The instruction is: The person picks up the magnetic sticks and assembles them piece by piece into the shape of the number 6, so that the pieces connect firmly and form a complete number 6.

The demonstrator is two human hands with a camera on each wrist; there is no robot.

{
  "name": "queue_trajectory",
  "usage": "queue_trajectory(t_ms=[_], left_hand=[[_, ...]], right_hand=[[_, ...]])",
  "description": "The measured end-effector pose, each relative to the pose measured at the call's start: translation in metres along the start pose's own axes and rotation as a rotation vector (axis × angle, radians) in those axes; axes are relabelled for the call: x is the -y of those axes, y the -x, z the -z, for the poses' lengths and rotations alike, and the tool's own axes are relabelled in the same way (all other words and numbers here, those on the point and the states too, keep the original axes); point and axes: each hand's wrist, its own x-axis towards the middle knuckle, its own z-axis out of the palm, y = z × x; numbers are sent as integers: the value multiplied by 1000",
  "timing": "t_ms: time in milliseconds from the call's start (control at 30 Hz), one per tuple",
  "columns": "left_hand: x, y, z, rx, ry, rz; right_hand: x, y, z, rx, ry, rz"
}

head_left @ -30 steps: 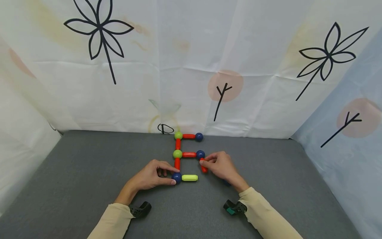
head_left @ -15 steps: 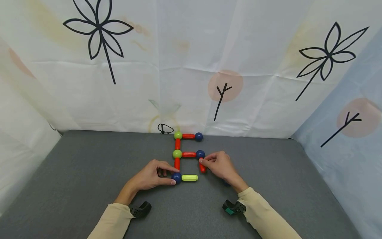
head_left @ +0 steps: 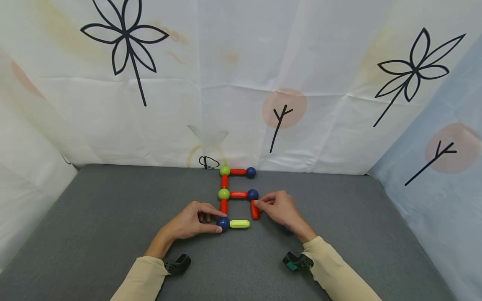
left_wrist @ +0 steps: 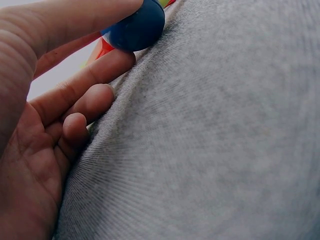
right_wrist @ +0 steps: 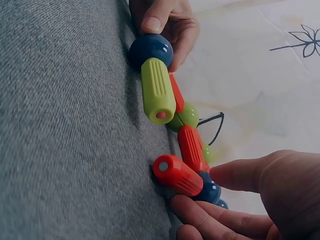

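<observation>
Magnetic sticks and balls lie joined on the grey cloth. My left hand [head_left: 196,221] pinches the near-left blue ball [head_left: 223,224] between thumb and fingers; a yellow-green stick [head_left: 239,224] runs right from it, its far end free. My right hand [head_left: 279,207] holds a red magnetic stick [head_left: 255,210] near its upper end, thumb and fingers on either side of the joint. That stick meets the middle-right blue ball [head_left: 253,194] and points toward me. In the right wrist view, the red stick's [right_wrist: 177,175] free end shows a metal tip.
Two green balls [head_left: 224,194] form the left side with red sticks [head_left: 224,181]. A top red stick [head_left: 238,172] ends in another blue ball [head_left: 251,172]. A dark blue round piece [head_left: 287,230] is mostly hidden by the right wrist. A patterned cloth wall [head_left: 241,125] stands behind.
The red stick at my right hand has swung from slanting outward to nearly straight toward me. My right thumb has shifted slightly right along its side. The left hand keeps its place.
</observation>
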Motion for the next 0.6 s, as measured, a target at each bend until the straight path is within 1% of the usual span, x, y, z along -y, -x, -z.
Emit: queue_trajectory(t_ms=[167,300,433,600], left_hand=[[0,0,0,-1,-4,3],[-1,1,0,-1,-9,5],[-1,1,1,0,-10,5],[-1,1,0,-1,-6,2]], right_hand=[[-3,1,7,11,-10,-9],[-8,3,14,17,-14,10],[-15,6,21,24,-22,63],[-26,12,35,60,-40,163]])
